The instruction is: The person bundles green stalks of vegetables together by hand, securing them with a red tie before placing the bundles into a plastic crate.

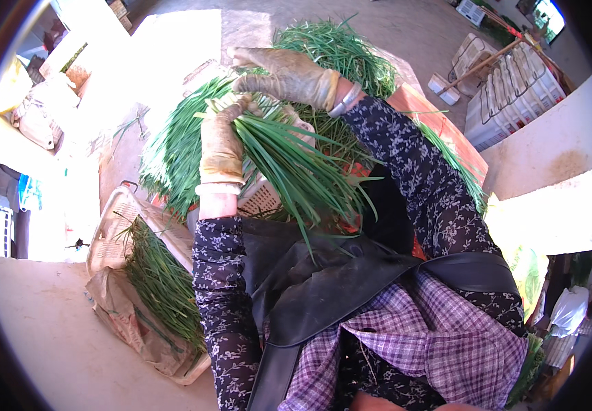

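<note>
My left hand (225, 134), in a soiled glove, is closed around a bunch of garlic chives (296, 162). The pale stem ends stick out above the fist, and the green leaves fan down to the right over my black apron (321, 277). Just above those stem ends is my gloved right hand (290, 74), with thumb and fingers apart and nothing seen between them. A thick pile of chives (172, 144) lies to the left of the left hand. Beyond the right hand rises another heap of chives (334, 46).
At lower left a pale plastic crate (113, 221) holds more chives (162, 277) beside a brown sack (131, 323). An orange-red board (442, 128) runs along the right. White crates (514, 97) and a wooden-handled tool (486, 64) stand at upper right. Strong sunlight washes out the left side.
</note>
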Demonstrator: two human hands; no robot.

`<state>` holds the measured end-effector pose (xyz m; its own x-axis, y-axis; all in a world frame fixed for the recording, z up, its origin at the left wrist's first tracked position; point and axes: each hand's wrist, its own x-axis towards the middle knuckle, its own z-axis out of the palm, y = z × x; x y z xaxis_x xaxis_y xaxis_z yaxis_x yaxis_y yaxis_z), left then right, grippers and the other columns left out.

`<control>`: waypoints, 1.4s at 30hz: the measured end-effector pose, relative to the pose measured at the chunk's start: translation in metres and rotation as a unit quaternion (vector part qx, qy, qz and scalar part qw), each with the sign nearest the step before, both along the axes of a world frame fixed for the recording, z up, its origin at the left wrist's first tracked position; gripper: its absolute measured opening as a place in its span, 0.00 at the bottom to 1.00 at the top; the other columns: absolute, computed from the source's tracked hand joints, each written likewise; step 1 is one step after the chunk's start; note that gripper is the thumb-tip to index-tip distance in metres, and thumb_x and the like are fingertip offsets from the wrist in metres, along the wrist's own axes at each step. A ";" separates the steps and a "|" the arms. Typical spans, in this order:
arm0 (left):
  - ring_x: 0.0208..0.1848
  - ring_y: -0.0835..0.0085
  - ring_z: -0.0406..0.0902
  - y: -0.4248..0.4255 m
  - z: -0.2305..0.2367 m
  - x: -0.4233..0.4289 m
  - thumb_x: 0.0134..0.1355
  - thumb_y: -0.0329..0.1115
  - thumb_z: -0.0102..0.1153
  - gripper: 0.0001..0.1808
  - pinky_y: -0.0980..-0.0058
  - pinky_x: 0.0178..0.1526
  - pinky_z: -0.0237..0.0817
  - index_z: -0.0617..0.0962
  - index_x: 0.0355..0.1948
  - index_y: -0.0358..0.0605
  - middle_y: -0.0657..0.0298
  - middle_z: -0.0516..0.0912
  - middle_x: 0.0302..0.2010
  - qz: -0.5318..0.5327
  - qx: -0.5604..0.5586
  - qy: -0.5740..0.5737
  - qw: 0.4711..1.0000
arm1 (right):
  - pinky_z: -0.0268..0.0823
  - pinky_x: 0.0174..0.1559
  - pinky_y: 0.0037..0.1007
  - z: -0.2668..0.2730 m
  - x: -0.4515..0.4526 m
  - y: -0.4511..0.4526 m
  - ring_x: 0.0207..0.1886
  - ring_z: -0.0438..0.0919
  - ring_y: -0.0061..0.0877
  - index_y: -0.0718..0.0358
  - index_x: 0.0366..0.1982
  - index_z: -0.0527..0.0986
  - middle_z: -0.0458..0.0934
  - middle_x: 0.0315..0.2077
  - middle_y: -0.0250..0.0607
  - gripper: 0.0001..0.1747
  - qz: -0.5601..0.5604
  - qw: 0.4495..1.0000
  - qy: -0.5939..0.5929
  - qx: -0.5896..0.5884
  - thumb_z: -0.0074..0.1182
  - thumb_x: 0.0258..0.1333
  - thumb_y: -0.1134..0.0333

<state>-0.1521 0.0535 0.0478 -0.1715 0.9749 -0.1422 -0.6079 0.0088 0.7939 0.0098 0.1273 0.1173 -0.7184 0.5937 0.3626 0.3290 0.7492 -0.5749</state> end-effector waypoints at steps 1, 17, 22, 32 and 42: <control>0.33 0.61 0.81 0.005 0.005 -0.005 0.57 0.24 0.57 0.11 0.65 0.40 0.75 0.78 0.41 0.30 0.53 0.83 0.33 0.062 -0.031 0.011 0.998 | 0.63 0.62 0.36 -0.001 0.004 -0.006 0.61 0.72 0.40 0.66 0.65 0.61 0.73 0.57 0.55 0.53 -0.022 0.999 0.022 0.032 0.51 0.52 0.30; 0.58 0.55 0.74 -0.017 0.052 0.037 0.62 0.44 0.60 0.36 0.56 0.63 0.64 0.64 0.65 0.35 0.44 0.73 0.58 -0.135 0.180 -0.117 0.967 | 0.74 0.36 0.25 0.002 0.076 -0.041 0.32 0.81 0.24 0.67 0.45 0.76 0.82 0.33 0.41 0.21 0.214 0.770 0.088 -0.595 0.61 0.52 0.62; 0.59 0.51 0.73 -0.028 0.018 0.052 0.57 0.44 0.63 0.36 0.48 0.62 0.64 0.68 0.62 0.33 0.44 0.76 0.56 -0.162 0.159 -0.155 0.961 | 0.74 0.44 0.30 -0.023 0.086 -0.073 0.43 0.79 0.32 0.68 0.52 0.74 0.79 0.45 0.48 0.31 0.226 0.703 0.082 -0.669 0.60 0.55 0.51; 0.47 0.60 0.80 -0.046 -0.011 0.042 0.56 0.32 0.60 0.20 0.62 0.54 0.72 0.78 0.48 0.31 0.48 0.81 0.48 -0.152 0.091 -0.007 0.984 | 0.65 0.55 0.27 -0.067 0.108 -0.055 0.49 0.77 0.24 0.65 0.58 0.73 0.80 0.48 0.40 0.32 0.111 0.927 -0.026 -0.357 0.58 0.56 0.53; 0.49 0.58 0.80 -0.051 -0.020 0.028 0.57 0.30 0.61 0.21 0.62 0.56 0.71 0.76 0.50 0.31 0.47 0.82 0.46 -0.101 0.090 0.012 0.991 | 0.72 0.35 0.24 -0.063 0.099 -0.087 0.30 0.79 0.21 0.62 0.38 0.79 0.78 0.30 0.35 0.12 -0.060 0.984 0.050 -0.160 0.65 0.53 0.65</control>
